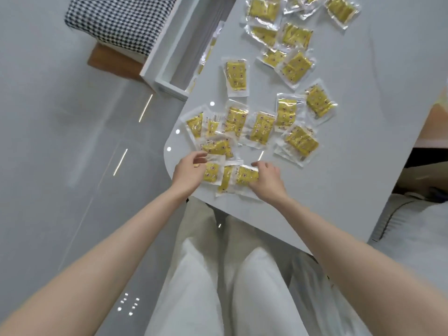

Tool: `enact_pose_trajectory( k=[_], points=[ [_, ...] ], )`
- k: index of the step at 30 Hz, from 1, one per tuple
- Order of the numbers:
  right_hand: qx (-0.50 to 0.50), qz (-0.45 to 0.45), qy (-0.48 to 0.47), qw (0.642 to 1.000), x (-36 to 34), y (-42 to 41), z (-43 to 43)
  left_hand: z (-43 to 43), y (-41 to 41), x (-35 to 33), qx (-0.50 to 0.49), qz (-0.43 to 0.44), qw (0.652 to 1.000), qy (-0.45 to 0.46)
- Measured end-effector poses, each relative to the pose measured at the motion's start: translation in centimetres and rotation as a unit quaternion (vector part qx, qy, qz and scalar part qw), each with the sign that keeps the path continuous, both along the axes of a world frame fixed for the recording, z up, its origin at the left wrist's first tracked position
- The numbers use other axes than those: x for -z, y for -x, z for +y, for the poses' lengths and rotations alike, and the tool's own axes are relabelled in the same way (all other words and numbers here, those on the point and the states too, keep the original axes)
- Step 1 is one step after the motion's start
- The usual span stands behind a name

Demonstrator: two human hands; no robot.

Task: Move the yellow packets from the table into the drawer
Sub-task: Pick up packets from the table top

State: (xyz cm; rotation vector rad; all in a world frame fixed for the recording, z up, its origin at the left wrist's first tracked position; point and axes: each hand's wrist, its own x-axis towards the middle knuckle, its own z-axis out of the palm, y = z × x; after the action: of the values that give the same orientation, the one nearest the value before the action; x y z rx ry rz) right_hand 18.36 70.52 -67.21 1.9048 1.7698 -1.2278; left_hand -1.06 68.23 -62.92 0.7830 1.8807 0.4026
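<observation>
Several yellow packets in clear wrappers lie scattered over the white table [339, 180]. Nearest me are three: one [212, 172] beside my left hand, a narrow one [226, 178] in the middle, and one [246, 175] under my right fingertips. My left hand [188, 170] hovers at the table's rounded corner, fingers curled and apart, touching the edge of the left packet. My right hand [268, 178] rests on the right packet, fingers bent over it. The white drawer [169, 59] stands pulled out at the table's far left side, with a few packets visible along its inner edge [206, 54].
A checkered black-and-white cushion [116, 20] sits on a wooden stool beyond the drawer. Grey glossy floor lies to the left. My legs in white trousers are below the table edge. A padded seat [412, 226] is at the right.
</observation>
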Motion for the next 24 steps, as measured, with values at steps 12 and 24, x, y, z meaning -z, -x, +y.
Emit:
enact_pose_trajectory(
  k=[12,24],
  points=[
    [-0.128,-0.103,-0.084,0.983,8.5,-1.4,-2.6,-1.9,0.8,9.0,0.197,0.144,0.97,-0.01],
    [0.258,0.184,0.055,0.947,6.0,1.0,-3.7,-2.6,1.2,12.0,0.301,0.303,0.904,0.007]
  ],
)
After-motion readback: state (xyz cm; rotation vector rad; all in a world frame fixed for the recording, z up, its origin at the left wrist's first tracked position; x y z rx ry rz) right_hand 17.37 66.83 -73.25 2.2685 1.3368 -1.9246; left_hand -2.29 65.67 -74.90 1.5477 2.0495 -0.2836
